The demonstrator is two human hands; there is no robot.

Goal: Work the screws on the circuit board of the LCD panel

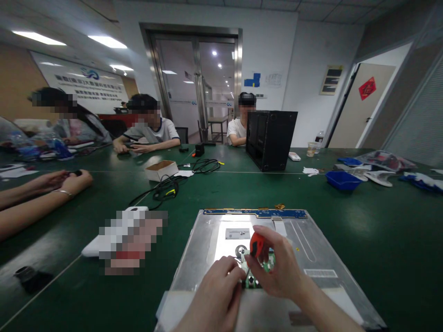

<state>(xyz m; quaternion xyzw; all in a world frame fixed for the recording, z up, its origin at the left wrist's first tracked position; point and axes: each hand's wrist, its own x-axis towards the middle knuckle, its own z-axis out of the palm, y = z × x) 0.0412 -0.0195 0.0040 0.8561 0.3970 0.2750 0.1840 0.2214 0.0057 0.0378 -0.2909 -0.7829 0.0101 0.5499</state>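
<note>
A flat metal-backed display panel (pixel 294 244) lies on the green table in front of me, with a narrow blue circuit strip (pixel 238 213) along its far edge. My right hand (pixel 285 269) grips a screwdriver (pixel 256 244) by its orange-and-black handle, shaft pointing down. Below it sits a small green circuit board (pixel 254 282), partly covered by my hands. My left hand (pixel 219 286) is at the board's left side, fingers curled together close to the screwdriver's shaft. Whatever is between those fingertips is hidden, as is the screwdriver's tip.
Beyond the panel stand a black computer case (pixel 272 140), an open cardboard box (pixel 161 170) and black cables (pixel 166 188). A blue tray (pixel 342 180) is at right. Another person's hands (pixel 69 182) rest at left near a white device (pixel 114 233). Other people sit across the table.
</note>
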